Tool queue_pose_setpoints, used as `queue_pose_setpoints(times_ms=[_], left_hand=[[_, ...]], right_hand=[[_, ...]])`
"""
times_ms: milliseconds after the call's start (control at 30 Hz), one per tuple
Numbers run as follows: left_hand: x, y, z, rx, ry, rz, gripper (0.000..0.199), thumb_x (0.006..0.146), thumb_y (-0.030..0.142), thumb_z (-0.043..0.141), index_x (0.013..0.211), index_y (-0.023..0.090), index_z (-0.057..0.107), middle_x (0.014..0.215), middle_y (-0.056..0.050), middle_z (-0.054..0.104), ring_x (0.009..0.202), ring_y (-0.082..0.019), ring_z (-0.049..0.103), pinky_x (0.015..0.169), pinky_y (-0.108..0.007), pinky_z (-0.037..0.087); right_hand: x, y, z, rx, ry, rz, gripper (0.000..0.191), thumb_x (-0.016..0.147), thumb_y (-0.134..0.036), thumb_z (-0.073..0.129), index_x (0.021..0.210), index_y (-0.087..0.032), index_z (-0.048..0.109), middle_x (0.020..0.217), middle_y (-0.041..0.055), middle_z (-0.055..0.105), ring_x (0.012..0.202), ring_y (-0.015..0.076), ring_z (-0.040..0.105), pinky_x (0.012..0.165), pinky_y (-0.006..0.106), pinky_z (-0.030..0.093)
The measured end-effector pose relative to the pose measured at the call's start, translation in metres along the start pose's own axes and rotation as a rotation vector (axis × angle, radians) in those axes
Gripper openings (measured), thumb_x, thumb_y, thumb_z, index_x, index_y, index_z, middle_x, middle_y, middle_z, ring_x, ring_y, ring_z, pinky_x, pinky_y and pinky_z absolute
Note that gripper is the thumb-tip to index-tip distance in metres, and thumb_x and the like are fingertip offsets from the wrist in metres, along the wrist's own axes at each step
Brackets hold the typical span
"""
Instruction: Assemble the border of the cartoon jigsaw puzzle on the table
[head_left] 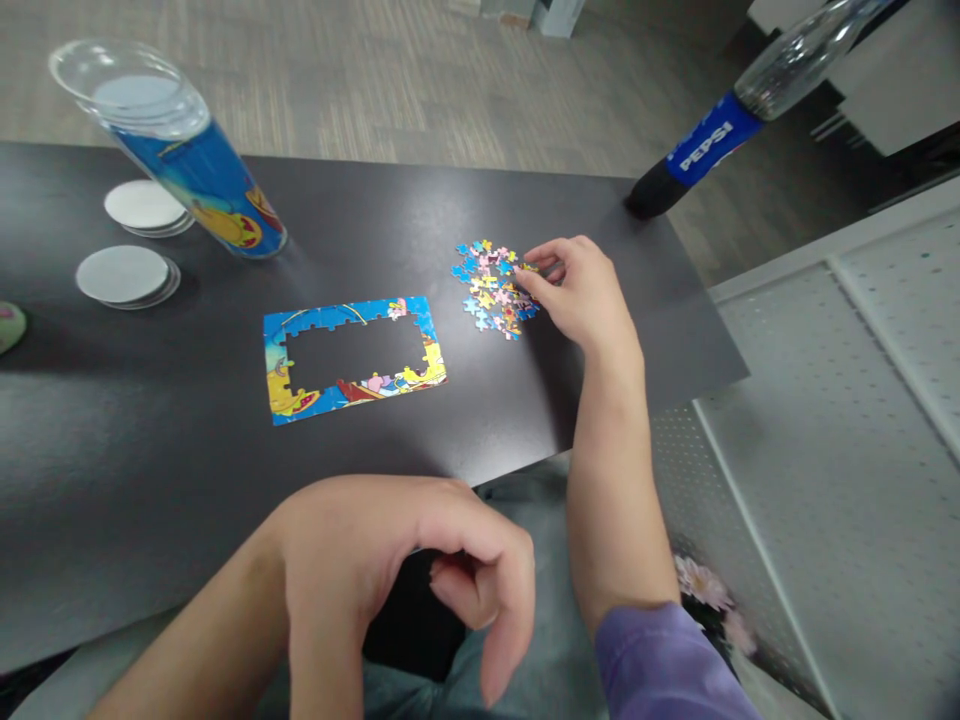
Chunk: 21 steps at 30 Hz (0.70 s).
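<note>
My right hand (581, 290) reaches over the right side of a loose pile of jigsaw puzzle pieces (487, 290). Its thumb and fingertips come close together on a piece there, which they mostly hide. Left of the pile lies a rectangular jigsaw puzzle frame (274, 345), its border of blue and yellow cartoon pieces joined around a middle where the dark table shows. In front of the table edge, above my lap, my left hand (405, 550) hangs with bent fingers and the thumb apart. Nothing is in it.
A tall clear-topped canister (202, 185) with a blue cartoon print stands at the back left, beside two stacks of white discs (124, 275). Toward the far right corner stands a Pepsi bottle (705, 135). A grey perforated panel (840, 400) borders the dark table (360, 220) on the right.
</note>
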<state>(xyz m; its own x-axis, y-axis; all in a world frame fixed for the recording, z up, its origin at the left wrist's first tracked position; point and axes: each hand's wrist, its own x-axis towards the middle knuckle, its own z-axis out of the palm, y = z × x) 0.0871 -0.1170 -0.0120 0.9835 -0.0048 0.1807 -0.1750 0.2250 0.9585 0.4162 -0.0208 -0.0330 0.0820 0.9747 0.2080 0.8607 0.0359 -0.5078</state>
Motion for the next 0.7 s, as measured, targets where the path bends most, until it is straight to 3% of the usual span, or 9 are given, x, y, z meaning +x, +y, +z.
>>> queue_pose_setpoints(times_ms=[167, 367, 433, 500, 567, 633, 700], left_hand=[[-0.001, 0.002, 0.001, -0.024, -0.002, 0.033, 0.024, 0.125, 0.02, 0.059, 0.109, 0.017, 0.076, 0.094, 0.0, 0.055, 0.088, -0.015, 0.048, 0.089, -0.028, 0.05], [0.002, -0.001, 0.001, -0.06, 0.008, 0.018, 0.023, 0.128, 0.023, 0.06, 0.112, 0.016, 0.075, 0.094, 0.002, 0.051, 0.091, -0.013, 0.051, 0.092, -0.025, 0.05], [0.009, -0.014, 0.0, -0.094, -0.025, 0.101, 0.018, 0.126, 0.027, 0.071, 0.112, 0.016, 0.075, 0.092, 0.004, 0.049, 0.087, -0.011, 0.05, 0.088, -0.023, 0.05], [0.016, -0.029, -0.001, -0.175, -0.067, 0.3, 0.023, 0.117, 0.033, 0.088, 0.108, 0.016, 0.075, 0.086, 0.007, 0.043, 0.076, -0.008, 0.044, 0.076, -0.021, 0.045], [0.02, -0.037, 0.0, -0.203, -0.039, 0.384, 0.029, 0.117, 0.037, 0.09, 0.105, 0.016, 0.075, 0.085, 0.008, 0.042, 0.073, -0.007, 0.042, 0.073, -0.021, 0.043], [0.018, -0.034, 0.002, -0.188, -0.023, 0.345, 0.029, 0.121, 0.04, 0.084, 0.106, 0.016, 0.076, 0.086, 0.007, 0.043, 0.075, -0.008, 0.044, 0.075, -0.021, 0.044], [0.012, -0.02, 0.003, -0.14, 0.01, 0.184, 0.03, 0.128, 0.039, 0.071, 0.111, 0.015, 0.078, 0.088, 0.005, 0.045, 0.082, -0.01, 0.046, 0.083, -0.023, 0.047]], right_hand=[[-0.002, -0.021, 0.01, 0.044, -0.105, -0.082, 0.013, 0.102, -0.02, 0.094, 0.113, -0.025, 0.093, 0.121, 0.0081, 0.079, 0.094, 0.0253, 0.072, 0.099, 0.047, 0.064], [-0.002, -0.028, 0.011, 0.066, -0.134, -0.052, 0.011, 0.1, -0.017, 0.095, 0.105, -0.025, 0.09, 0.114, 0.0056, 0.079, 0.089, 0.0231, 0.069, 0.1, 0.047, 0.064], [-0.002, -0.028, 0.011, 0.066, -0.144, -0.037, 0.011, 0.1, -0.016, 0.094, 0.102, -0.025, 0.088, 0.111, 0.0047, 0.078, 0.086, 0.0225, 0.067, 0.1, 0.049, 0.064], [-0.002, -0.028, 0.01, 0.058, -0.156, -0.032, 0.012, 0.101, -0.016, 0.093, 0.1, -0.025, 0.087, 0.107, 0.0041, 0.076, 0.084, 0.0227, 0.066, 0.099, 0.05, 0.065], [-0.002, -0.028, 0.009, 0.044, -0.161, -0.04, 0.013, 0.1, -0.016, 0.093, 0.099, -0.026, 0.085, 0.105, 0.0042, 0.074, 0.084, 0.0238, 0.066, 0.1, 0.052, 0.066], [-0.003, -0.029, 0.007, 0.035, -0.165, -0.055, 0.014, 0.1, -0.017, 0.094, 0.099, -0.027, 0.084, 0.107, 0.0053, 0.074, 0.088, 0.0255, 0.067, 0.104, 0.054, 0.067], [-0.004, -0.03, 0.004, 0.034, -0.174, -0.064, 0.015, 0.098, -0.017, 0.096, 0.101, -0.027, 0.085, 0.109, 0.0066, 0.074, 0.092, 0.0276, 0.069, 0.109, 0.057, 0.067]])
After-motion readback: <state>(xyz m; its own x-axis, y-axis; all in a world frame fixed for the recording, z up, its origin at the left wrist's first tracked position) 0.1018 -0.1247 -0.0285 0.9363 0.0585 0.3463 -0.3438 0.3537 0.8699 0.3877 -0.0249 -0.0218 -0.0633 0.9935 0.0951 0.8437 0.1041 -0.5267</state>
